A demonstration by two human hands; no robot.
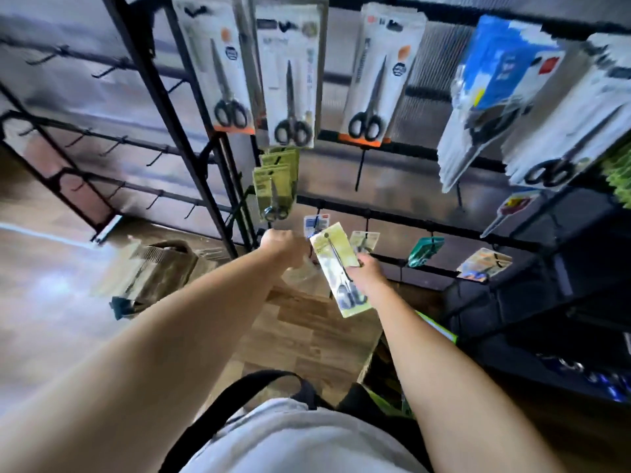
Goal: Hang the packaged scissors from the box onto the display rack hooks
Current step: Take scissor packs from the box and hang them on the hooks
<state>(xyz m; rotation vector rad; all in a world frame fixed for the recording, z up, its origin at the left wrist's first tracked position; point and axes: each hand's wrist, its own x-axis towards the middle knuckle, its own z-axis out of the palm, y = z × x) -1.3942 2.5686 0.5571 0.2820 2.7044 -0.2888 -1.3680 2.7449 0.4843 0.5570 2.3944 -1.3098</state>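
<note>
Right hand (362,271): pinching green scissors pack (336,268) by lower half, card tilted.
Left hand (281,247): just left, curled; grip unclear.
Rack hooks (367,230): just beyond both.
Handling: light, stiff card, bottom-heavy; better steered near hang hole.

A single wide-angle camera worn on the head looks forward and steeply down along both outstretched forearms. The black display rack (211,186) stands close in front and fills the upper half of the view, its bars bowed by the lens. The person's own torso sits at the bottom edge, and the wood floor (307,336) lies far below. The left hand (283,245) and right hand (367,271) sit near mid-frame.
</note>
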